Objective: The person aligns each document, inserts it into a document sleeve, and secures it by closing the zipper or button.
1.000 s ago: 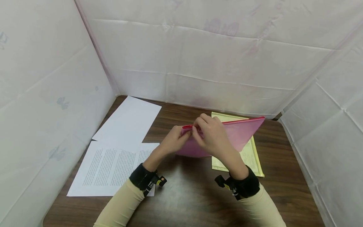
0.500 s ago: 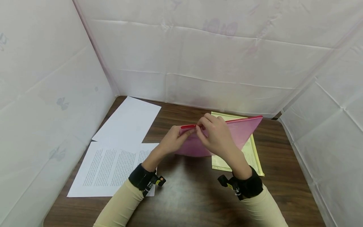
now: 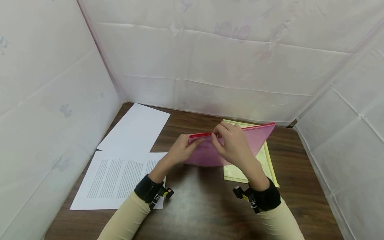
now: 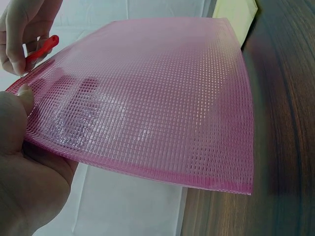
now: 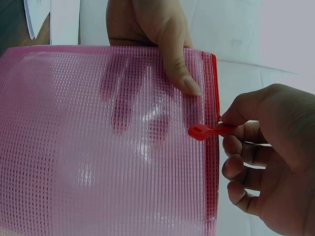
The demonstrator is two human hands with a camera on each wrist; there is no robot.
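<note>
At the far left of the dark wood worktop lie two sheets: a blank white sheet toward the back wall and a printed page nearer the person, its upper edge tucked just under the blank one.

To the right of these, the left hand holds the left end of a pink mesh zip pouch, which is raised off the worktop and stands on edge with its red zip strip uppermost. The grip of this hand is closed on the pouch: in the right wrist view the thumb presses on the near face close to the zip, while the other fingers show as dark shapes through the mesh on the far side.

Next comes the right hand, at the top edge of the pouch just beside the left hand. Its grip pinches the red zip pull tab between thumb and forefinger, the remaining fingers curled below.

Behind and below the right part of the pouch a yellow zip pouch lies flat on the worktop, partly covered from view by the pink one. White cloth panels wall in the worktop on three sides.
</note>
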